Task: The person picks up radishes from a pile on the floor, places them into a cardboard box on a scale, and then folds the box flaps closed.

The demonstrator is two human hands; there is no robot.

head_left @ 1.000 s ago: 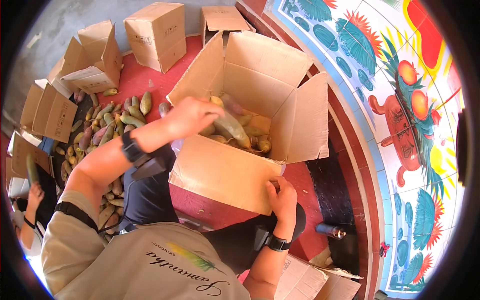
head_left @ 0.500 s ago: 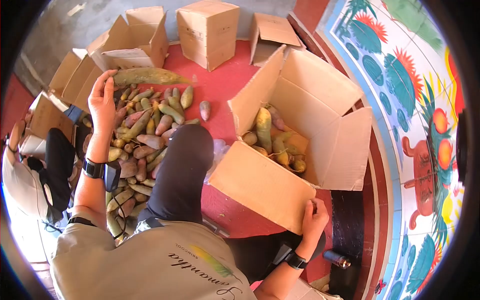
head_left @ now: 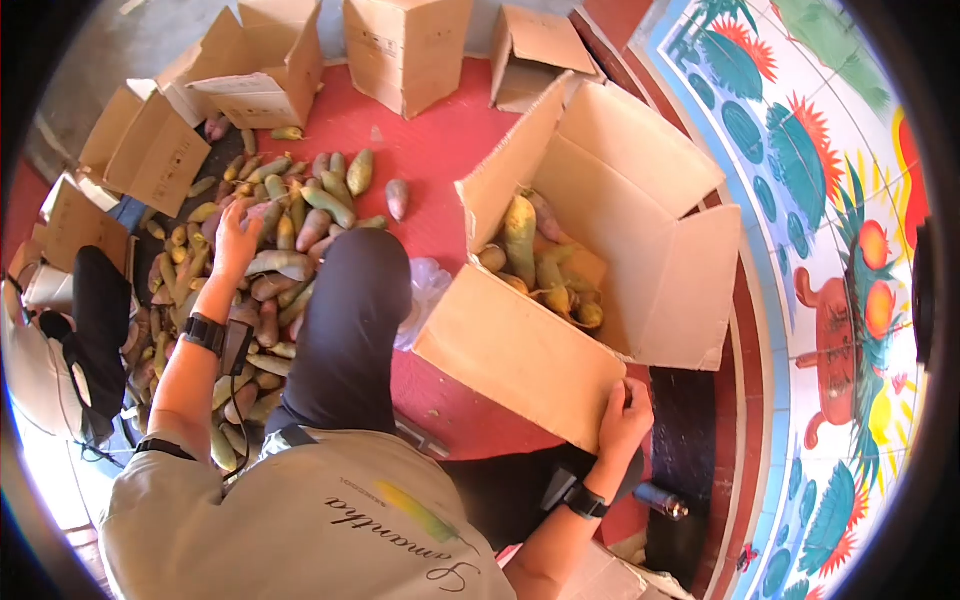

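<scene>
My left hand [head_left: 238, 240] is over the pile of long green and reddish radishes [head_left: 285, 232], its fingers apart and touching or just above them. I see nothing held in it. To the right stands a large open cardboard box [head_left: 640, 240] with several radishes inside, among them a thick yellow-green radish [head_left: 520, 235]. My right hand [head_left: 626, 418] has its fingers curled at the corner of the box's near flap [head_left: 530, 355], closed on its edge. That flap slopes down toward my lap.
More cardboard boxes [head_left: 405, 55] stand along the back wall. A single radish [head_left: 397, 200] lies apart on the red floor. A clear plastic bag [head_left: 425, 295] is beside my knee [head_left: 370, 280]. At left sits another person [head_left: 95, 340]. A dark cylinder [head_left: 662, 500] lies near my right wrist.
My left hand has let go of the long green radish and come down onto the pile. That radish cannot be picked out now. My right hand stays at the flap. The view has shifted slightly.
</scene>
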